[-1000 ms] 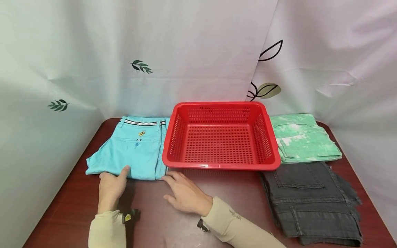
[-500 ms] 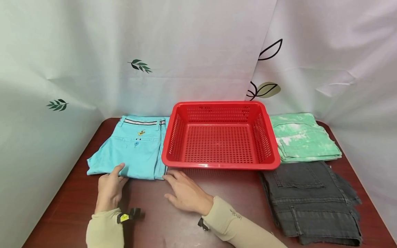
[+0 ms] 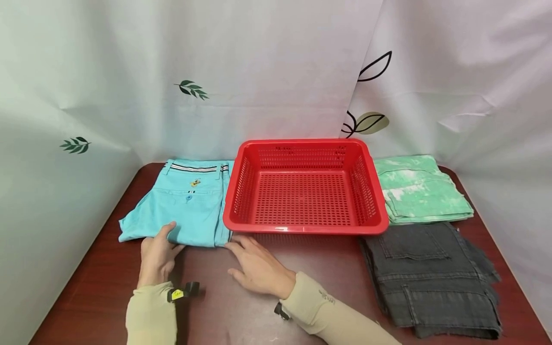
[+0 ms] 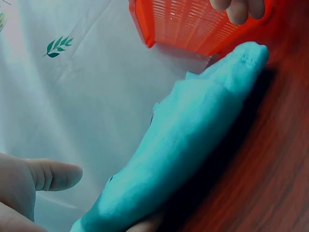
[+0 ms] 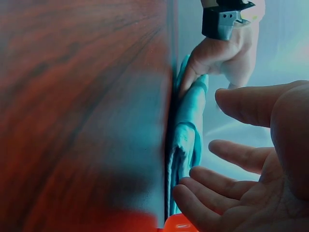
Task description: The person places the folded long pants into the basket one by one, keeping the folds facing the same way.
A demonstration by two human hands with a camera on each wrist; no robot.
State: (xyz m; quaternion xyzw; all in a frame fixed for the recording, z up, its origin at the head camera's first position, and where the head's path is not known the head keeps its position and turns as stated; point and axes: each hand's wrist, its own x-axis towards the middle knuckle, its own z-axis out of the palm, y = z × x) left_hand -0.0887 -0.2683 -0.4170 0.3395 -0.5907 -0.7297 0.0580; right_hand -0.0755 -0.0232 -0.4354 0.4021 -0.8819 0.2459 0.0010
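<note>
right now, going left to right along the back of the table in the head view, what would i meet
Folded turquoise garment → red basket → folded green-and-white garment.

A red perforated basket is standing at the head view's centre; a folded green-and-white garment is lying just beside it, at middle right; a folded dark grey garment is occupying the lower right; a reddish-brown table is spreading across the lower frame; a pale backdrop is hanging across the top, showing green leaf sprigs left of centre.
</note>
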